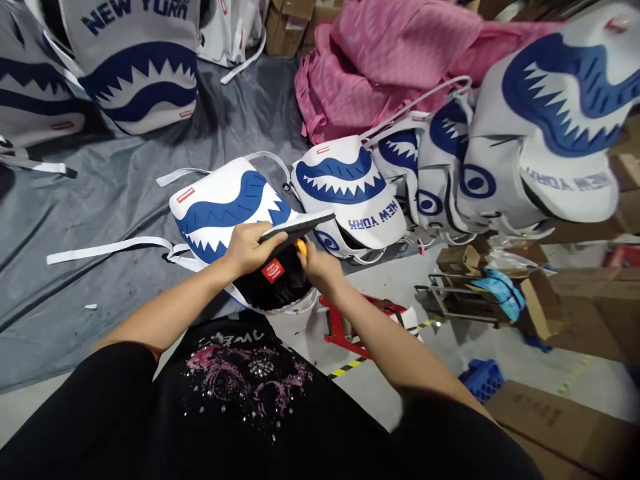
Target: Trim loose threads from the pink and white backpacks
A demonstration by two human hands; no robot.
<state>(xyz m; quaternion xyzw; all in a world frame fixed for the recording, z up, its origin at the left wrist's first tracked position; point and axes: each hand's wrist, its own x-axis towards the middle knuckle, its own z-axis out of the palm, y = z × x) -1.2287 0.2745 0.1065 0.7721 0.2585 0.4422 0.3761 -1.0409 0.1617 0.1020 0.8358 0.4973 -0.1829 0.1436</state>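
Observation:
A white backpack (220, 207) with a blue shark-mouth print lies on the table in front of me, its top opened to a black lining with a red label (273, 271). My left hand (250, 250) is closed around the edge of its top flap, thumb on the dark inner side. At the right of the opening, my right hand (323, 268) is closed on a small yellow-orange object (301, 247). Most of that object is hidden by the fingers, so its kind does not show. White straps (115, 248) trail left from the backpack.
Similar backpacks (350, 187) stand close on the right, and more (140, 73) are at the back left. Pink bags (380, 60) are piled behind. Grey sheeting (125, 187) covers the table. Cartons (550, 420), a blue crate (483, 380) and a red frame (345, 330) are on the floor.

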